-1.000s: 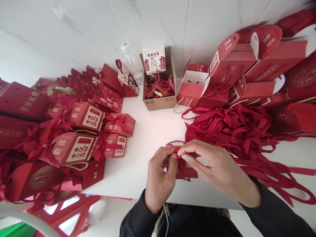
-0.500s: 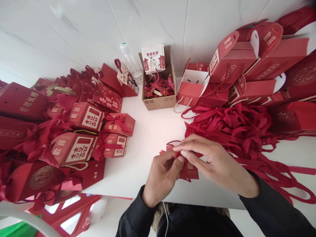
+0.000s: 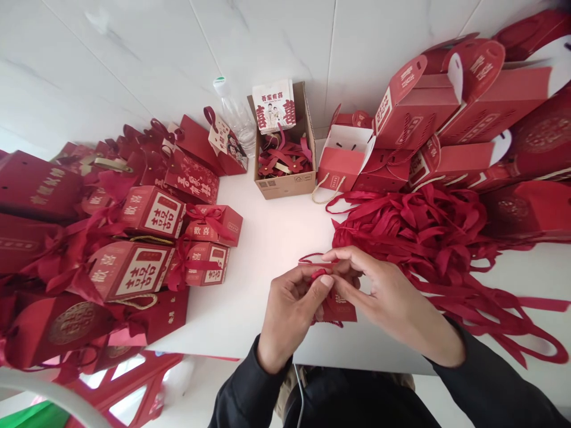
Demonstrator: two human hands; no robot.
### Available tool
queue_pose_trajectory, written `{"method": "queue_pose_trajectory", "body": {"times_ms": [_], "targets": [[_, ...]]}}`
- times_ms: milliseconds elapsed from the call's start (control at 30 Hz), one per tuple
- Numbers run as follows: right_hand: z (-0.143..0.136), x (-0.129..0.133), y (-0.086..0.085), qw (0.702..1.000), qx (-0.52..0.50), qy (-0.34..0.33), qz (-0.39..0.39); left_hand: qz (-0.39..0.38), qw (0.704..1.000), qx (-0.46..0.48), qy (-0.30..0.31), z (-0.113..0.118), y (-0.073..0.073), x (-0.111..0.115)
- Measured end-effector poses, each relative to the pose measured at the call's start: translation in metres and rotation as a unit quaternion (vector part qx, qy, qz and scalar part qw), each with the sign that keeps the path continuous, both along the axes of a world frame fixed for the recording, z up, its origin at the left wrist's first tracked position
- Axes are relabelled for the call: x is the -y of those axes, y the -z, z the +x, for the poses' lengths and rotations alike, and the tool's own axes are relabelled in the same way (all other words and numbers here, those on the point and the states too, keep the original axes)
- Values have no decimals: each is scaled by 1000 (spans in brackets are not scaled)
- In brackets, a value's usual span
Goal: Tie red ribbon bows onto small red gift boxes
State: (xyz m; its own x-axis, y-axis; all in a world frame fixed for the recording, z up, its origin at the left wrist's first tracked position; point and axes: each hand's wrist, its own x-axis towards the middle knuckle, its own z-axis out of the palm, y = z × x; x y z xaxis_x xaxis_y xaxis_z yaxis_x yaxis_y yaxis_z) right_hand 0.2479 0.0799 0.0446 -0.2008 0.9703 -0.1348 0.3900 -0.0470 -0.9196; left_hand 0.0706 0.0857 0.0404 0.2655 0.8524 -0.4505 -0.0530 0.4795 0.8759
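Observation:
A small red gift box [image 3: 341, 309] with gold characters and a dark red cord handle stands near the table's front edge, partly covered by my hands. Over its top, my left hand [image 3: 297, 303] pinches a red ribbon [image 3: 318, 274] between thumb and fingers. My right hand [image 3: 379, 294] meets it from the other side, thumb and fingertips closed at the same ribbon. The fingers hide most of the knot or loop there. Just behind my right hand lies a big heap of loose red ribbons [image 3: 414, 226].
Red gift boxes with bows [image 3: 143, 273] crowd the left side. A cardboard box [image 3: 285, 185] holding cards and red pieces stands at the back, beside a clear plastic bottle [image 3: 236, 116]. More red boxes [image 3: 414, 113] are stacked at the back right against the tiled wall.
My left thumb and fingers have shifted slightly on the ribbon, and a small red bunch now shows at the thumb tip. My right fingers have curled in more. The box stays in place.

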Motion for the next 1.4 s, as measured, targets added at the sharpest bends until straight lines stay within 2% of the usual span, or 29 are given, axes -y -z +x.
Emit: {"method": "queue_pose_trajectory", "body": {"times_ms": [200,433,600,733,800,900,1100,1400], "targets": [[0,0,-1,1000,20,14,-10,6,1000,3,-25,0,3,1],[-4,0,-2,1000,-4,-3,-9,16,1000,0,-26,1,1,1],[-2,1,0,996,51,43,52,16,999,-10,-28,1,2,2],[-6,0,1,989,64,15,134,22,1000,-15,-14,0,-1,2],[-9,0,1,987,64,8,148,24,1000,-16,-9,0,-2,2],[-10,0,-1,988,60,2,140,22,1000,-16,-5,-3,-3,3],[-7,0,-7,997,28,4,66,0,1000,-6,-4,-9,-1,1],[-11,2,0,994,61,19,92,-3,1000,-2,10,-4,-5,-1]]}}
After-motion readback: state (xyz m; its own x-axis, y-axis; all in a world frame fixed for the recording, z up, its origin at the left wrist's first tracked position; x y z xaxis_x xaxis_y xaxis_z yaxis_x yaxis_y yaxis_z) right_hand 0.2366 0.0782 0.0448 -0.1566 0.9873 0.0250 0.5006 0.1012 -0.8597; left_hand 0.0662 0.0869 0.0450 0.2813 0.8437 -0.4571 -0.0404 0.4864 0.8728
